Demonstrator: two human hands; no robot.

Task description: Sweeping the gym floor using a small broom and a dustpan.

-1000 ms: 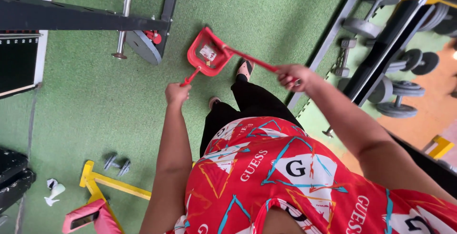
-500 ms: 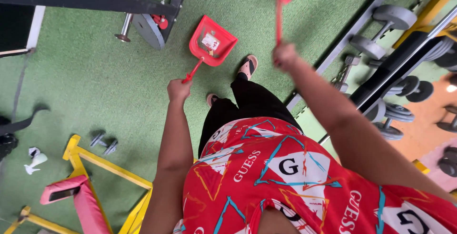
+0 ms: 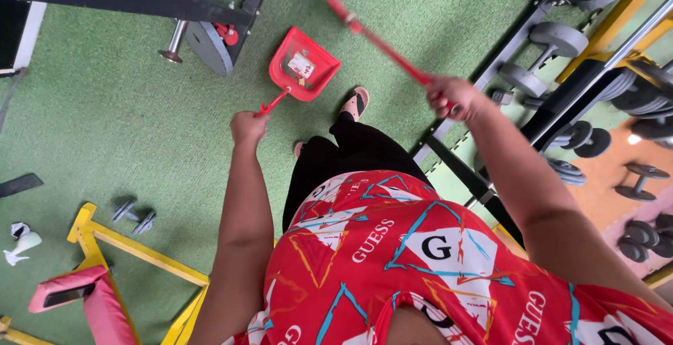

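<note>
My left hand [image 3: 249, 126] is closed around the thin handle of the red dustpan [image 3: 303, 65], which hangs low over the green turf floor [image 3: 105, 127] with its scoop tipped away from me and a small scrap lying inside it. My right hand [image 3: 454, 97] is clenched on the red broom handle [image 3: 371, 35], which slants up and away to my left, blurred, its far end above the dustpan. My sandalled foot [image 3: 355, 102] stands on the turf just beside the pan. A black rack foot with a barbell end [image 3: 203, 40] lies near the dustpan; grey dumbbells [image 3: 550, 54] sit on the rack at my right, and two small dumbbells [image 3: 133, 217] lie beside a yellow frame [image 3: 133, 247].
</note>
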